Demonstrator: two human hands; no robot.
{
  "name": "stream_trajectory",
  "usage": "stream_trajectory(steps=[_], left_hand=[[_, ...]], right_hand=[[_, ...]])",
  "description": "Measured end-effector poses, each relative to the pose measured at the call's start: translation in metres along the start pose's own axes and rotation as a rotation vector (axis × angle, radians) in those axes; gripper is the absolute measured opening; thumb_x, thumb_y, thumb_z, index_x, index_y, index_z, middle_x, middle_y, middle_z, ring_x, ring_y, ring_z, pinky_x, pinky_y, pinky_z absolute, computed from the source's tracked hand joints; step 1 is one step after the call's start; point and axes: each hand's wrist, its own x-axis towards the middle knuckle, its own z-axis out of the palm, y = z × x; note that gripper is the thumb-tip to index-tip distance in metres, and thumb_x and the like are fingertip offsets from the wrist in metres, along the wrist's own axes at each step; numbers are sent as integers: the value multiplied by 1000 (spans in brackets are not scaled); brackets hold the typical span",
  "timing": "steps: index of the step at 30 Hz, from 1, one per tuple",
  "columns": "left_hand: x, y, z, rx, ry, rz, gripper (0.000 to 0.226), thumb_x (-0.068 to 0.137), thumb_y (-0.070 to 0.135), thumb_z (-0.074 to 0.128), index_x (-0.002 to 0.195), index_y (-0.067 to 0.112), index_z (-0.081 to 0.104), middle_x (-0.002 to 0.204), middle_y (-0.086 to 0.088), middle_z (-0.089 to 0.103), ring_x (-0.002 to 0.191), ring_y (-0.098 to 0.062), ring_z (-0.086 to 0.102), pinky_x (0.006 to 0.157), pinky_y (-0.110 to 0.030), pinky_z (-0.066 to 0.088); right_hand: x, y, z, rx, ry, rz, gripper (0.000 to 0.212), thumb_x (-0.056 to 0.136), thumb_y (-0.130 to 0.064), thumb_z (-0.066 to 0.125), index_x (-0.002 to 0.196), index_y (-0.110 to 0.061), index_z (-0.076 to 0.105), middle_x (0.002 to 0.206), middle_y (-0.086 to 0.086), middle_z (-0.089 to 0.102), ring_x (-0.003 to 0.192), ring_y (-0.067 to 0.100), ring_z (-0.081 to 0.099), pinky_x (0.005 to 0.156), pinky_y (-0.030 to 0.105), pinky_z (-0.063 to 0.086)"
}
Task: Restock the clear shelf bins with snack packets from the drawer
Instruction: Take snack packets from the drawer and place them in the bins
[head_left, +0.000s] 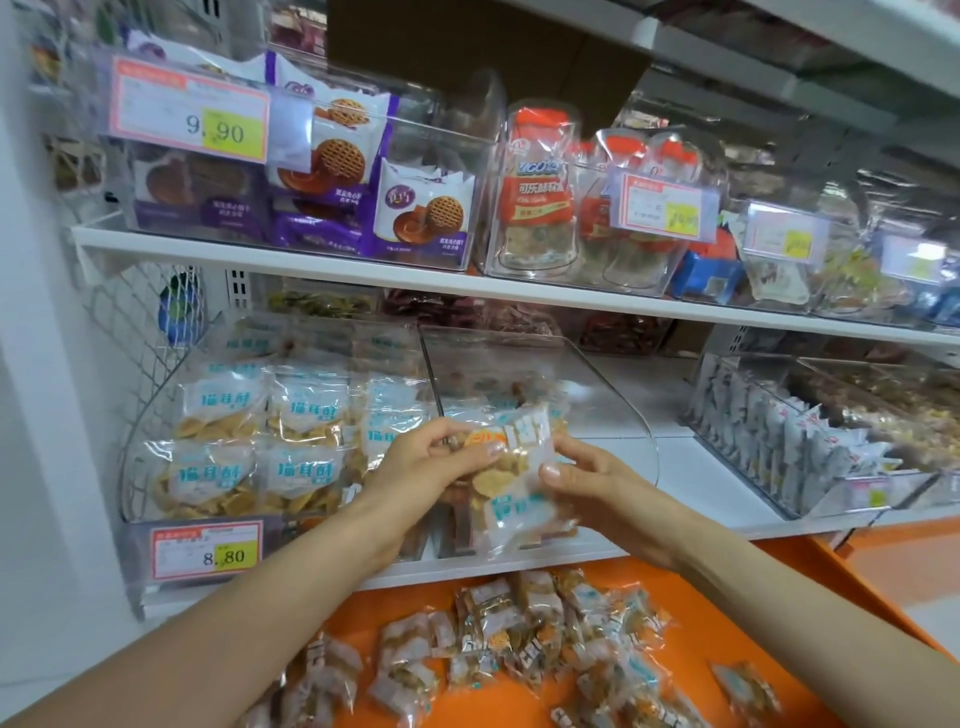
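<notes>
Half done at a guess. Holding a small bundle of packets (514, 483) pinched between left hand (436, 460) and right hand (589, 480), fingers curled round it, at the front of the middle bin (613, 415). Seeing left bin (156, 410) packed full, middle one only thinly filled. Leaves many loose packets (519, 634) in the drawer (685, 587) to shift yet.

White metal shelf board (311, 266) across the middle, white wire mesh side panel (119, 322) at left, brown cardboard box (467, 47) up top, pale plain wall (26, 467) far left
</notes>
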Motion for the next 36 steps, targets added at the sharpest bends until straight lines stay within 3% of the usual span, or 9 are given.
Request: stream_trajectory(steps=[4,7,12,14,20,24,29,33,36], left_hand=[[1,-3,5,-227,35,-39,23,81,13,68,102,9,61,97,-9,71,86,-16,69,73,-25,55],[1,-7,6,24,38,68,24,81,17,69,102,14,57,104,3,65,88,-8,65,74,-17,52],[-1,-17,-7,923,37,409,25,89,34,60,111,31,49,108,18,51,97,1,51,84,-19,44],[-3,-23,-9,1158,-24,492,25,92,40,53,115,32,49,113,18,46,108,-1,42,89,-17,36],[2,-34,-18,1329,-116,528,34,95,39,45,128,31,45,126,13,41,120,-6,31,100,-19,26],[3,-38,-23,1336,-174,551,36,95,37,46,130,32,45,128,13,39,121,-6,31,103,-19,28],[5,-41,-27,1259,-204,577,34,95,34,47,129,32,48,122,15,41,115,-2,39,97,-18,36],[7,-41,-29,1245,-229,588,30,95,32,48,124,32,50,120,16,40,98,2,38,86,-12,37],[8,-41,-28,1283,-248,563,29,95,32,48,124,32,50,122,14,36,86,1,33,68,-7,32]], right_hand=[[4,11,9,332,-26,2,77,56,-29,89,119,2,57,115,22,63,96,28,66,83,40,57],[9,7,4,445,98,-34,51,66,-13,78,111,3,60,103,20,67,85,27,66,67,34,57],[23,-50,-56,-298,700,-267,16,71,-2,76,78,-9,63,73,6,63,62,12,57,60,13,44],[42,-68,-82,-782,776,-233,10,75,-8,76,80,-8,67,74,7,63,65,14,56,59,19,42],[114,-48,-99,-1762,464,2,26,88,-21,55,105,-6,66,104,15,67,92,32,62,70,32,49],[144,-33,-100,-1813,159,222,26,88,-14,56,113,-11,66,118,10,63,102,28,60,77,29,48],[164,-6,-107,-1666,64,303,29,84,-15,66,112,-20,67,117,3,65,101,24,60,88,30,49],[159,-8,-107,-1773,179,339,28,86,-31,65,111,-19,64,109,0,62,101,22,59,72,26,44],[154,-7,-106,-1706,369,410,23,90,-30,59,97,-9,65,85,3,63,73,19,63,63,24,44]])
